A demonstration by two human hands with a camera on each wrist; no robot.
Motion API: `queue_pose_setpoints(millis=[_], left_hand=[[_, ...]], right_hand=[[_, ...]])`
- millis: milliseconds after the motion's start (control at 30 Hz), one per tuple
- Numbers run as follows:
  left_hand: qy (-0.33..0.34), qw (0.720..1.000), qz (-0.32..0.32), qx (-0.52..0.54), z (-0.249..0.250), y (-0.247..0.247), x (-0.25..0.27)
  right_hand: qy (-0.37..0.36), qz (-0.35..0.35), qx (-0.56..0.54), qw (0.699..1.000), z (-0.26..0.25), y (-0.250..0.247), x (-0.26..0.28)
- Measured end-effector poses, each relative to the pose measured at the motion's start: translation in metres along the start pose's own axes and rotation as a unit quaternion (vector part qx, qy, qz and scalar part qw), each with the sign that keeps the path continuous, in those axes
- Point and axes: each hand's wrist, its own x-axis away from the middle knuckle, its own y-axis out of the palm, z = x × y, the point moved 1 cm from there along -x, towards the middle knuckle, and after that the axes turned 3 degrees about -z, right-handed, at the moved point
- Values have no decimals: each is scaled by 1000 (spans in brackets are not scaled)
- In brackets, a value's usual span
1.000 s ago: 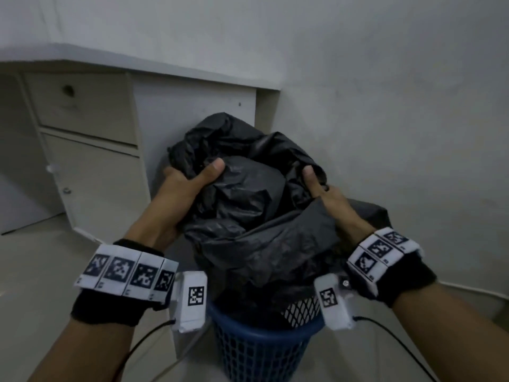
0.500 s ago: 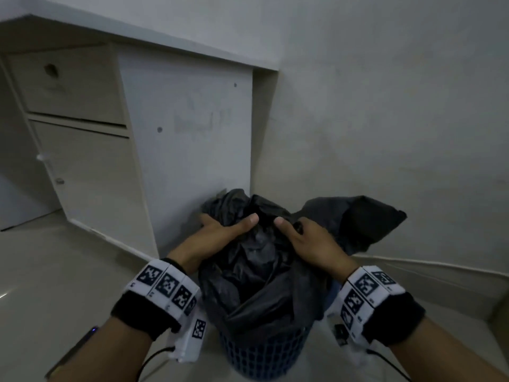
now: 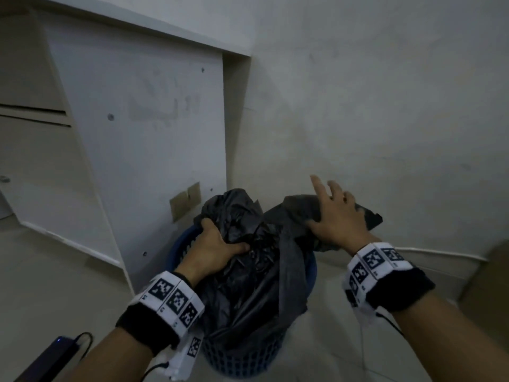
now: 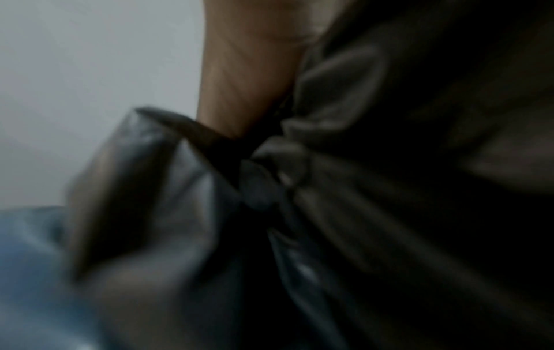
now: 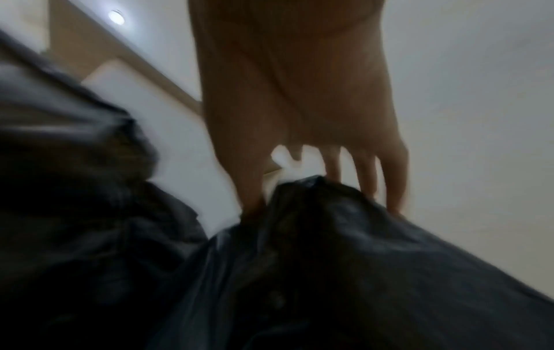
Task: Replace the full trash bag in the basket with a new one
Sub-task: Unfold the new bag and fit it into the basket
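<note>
A white cabinet [image 3: 143, 150] stands just left of the blue basket [image 3: 242, 357], with the wall [image 3: 385, 106] close behind and the tiled floor [image 3: 55, 285] beneath. A dark device [image 3: 52, 357] with a blue light lies on the floor, left of the basket. The black trash bag [image 3: 259, 285] sits inside the basket, crumpled over its rim. The left hand [image 3: 214, 249] grips bunched plastic at the basket's left rim, fingers curled in. The right hand [image 3: 336, 219] lies on a flap right of the basket, fingers [image 3: 316, 186] spread and mostly straight, thumb pressing the film.
</note>
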Motion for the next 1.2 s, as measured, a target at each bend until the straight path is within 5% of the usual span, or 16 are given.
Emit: queue_pose_setpoints(millis=[100,233,300,400,533,600,767,833,933,1133,1200], left_hand=[[8,1000,-9,-8,-10,-11,-2],[18,1000,15,-19,-25,-27,-3],[23,999,35,-17,-29,-36,0],[39,996,70,-31,-37,-48,2],[19,996,76,-50,-50,-56,2],[11,995,77,-60,-50,-56,5],[10,994,76,-79,-49,-55,7],[5,993,76,-84,-48,-53,7],[-2,993,77,-89,-45,-50,9],[-10,993,74,-89,-42,-50,10],[-11,993,77,-88,-41,-50,12]], right_hand=[[47,-130,12,990,24,14,-12],[-36,-23,-168,985,6,25,-17],[-79,-14,-305,949,-19,23,-14],[-116,-120,-423,891,-57,39,0],[-196,-348,-242,884,-74,93,15],[-196,-399,-132,886,-68,95,16],[-157,-195,-16,968,-50,47,3],[-123,-227,123,958,-38,38,4],[-95,-279,193,936,-26,41,10],[-101,-87,135,982,-34,59,8],[-133,-84,115,981,-33,67,9]])
